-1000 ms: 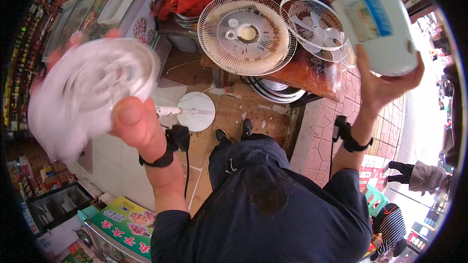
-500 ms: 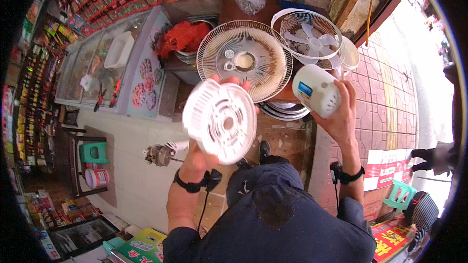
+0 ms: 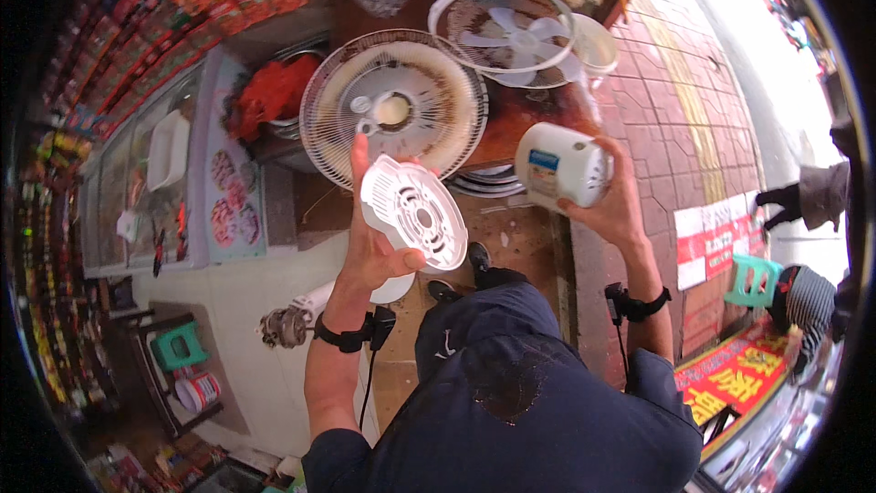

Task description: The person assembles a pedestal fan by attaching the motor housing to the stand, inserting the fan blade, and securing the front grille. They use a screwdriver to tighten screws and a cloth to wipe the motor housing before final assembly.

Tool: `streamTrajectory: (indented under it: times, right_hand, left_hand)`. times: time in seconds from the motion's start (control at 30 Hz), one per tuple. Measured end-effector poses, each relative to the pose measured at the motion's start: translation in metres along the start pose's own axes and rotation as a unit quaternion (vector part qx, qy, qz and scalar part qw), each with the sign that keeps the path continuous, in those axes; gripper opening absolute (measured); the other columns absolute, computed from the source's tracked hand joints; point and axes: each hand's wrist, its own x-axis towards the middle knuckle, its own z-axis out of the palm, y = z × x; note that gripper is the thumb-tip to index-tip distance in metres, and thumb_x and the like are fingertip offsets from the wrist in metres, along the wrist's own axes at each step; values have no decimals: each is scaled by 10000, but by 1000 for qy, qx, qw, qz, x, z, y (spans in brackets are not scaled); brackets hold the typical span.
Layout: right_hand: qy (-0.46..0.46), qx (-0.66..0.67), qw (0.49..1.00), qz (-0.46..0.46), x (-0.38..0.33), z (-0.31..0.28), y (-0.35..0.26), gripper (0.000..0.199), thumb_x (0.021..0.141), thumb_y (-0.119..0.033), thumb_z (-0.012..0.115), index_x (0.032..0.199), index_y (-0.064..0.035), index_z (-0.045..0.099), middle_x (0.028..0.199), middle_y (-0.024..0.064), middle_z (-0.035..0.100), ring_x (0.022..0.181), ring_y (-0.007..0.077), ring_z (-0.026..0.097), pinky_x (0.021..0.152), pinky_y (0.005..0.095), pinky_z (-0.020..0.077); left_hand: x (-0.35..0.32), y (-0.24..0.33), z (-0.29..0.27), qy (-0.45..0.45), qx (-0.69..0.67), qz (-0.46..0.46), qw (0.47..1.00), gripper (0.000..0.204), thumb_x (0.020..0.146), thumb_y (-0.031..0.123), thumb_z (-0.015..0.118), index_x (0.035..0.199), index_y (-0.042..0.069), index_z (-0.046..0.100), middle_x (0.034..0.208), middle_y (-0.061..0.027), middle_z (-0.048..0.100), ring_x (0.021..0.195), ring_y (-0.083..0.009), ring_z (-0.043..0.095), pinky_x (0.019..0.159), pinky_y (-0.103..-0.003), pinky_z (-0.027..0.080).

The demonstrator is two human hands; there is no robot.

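Note:
In my left hand [image 3: 363,246] is a round white plastic cover [image 3: 415,212] with slotted vents, tilted, its thumb on the near rim and fingers behind. My right hand [image 3: 620,205] grips a white rounded plastic housing [image 3: 553,166] with a blue label and vent holes, held apart from the cover. Beyond them, a large dusty wire fan guard [image 3: 433,82] lies on a brown table [image 3: 511,137]. Right of it sits a second fan guard [image 3: 558,59] with white fan blades [image 3: 516,38]. A fan motor [image 3: 286,327] on a white tube shows left of my left forearm.
A glass-topped freezer [image 3: 137,183] stands at left, near a red plastic bag [image 3: 274,96]. Under the table are stacked metal basins [image 3: 488,184]. Green stools [image 3: 180,345] stand at left and right. A person in striped clothing [image 3: 808,301] is at far right.
My head view has shifted, so the table and fan parts appear further left. My left hand has tilted the cover more edge-on. The housing stays in my right hand.

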Motion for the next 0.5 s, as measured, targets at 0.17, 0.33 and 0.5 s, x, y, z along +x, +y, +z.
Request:
streamTrajectory:
  times: [0.17,0.33,0.5]
  right_hand:
    - [-45,-58,997,19,-48,7,11,966,596,-197,941,1424,-59,462,1392,210,503,1300,397,527,1100,474,465]
    - [-18,-48,993,104,-75,17,53,989,609,-228,940,1446,-54,443,1382,204,508,1296,388,525,1094,471,471]
    - [3,-95,982,166,-41,15,137,979,627,-227,927,1445,-25,429,1344,200,520,1287,368,518,1105,448,451]
  left_hand:
    - [-13,-92,6,-77,-172,-124,974,1012,693,399,976,1452,126,364,1313,-107,490,1299,-337,576,1094,-497,504]
    - [-46,-170,34,-88,-162,-223,957,337,939,307,799,1054,95,563,956,-42,645,871,-166,671,714,-347,589]
    - [-5,-239,26,148,-28,-336,930,194,1014,242,702,925,82,635,706,-9,670,503,-87,580,451,-242,474]
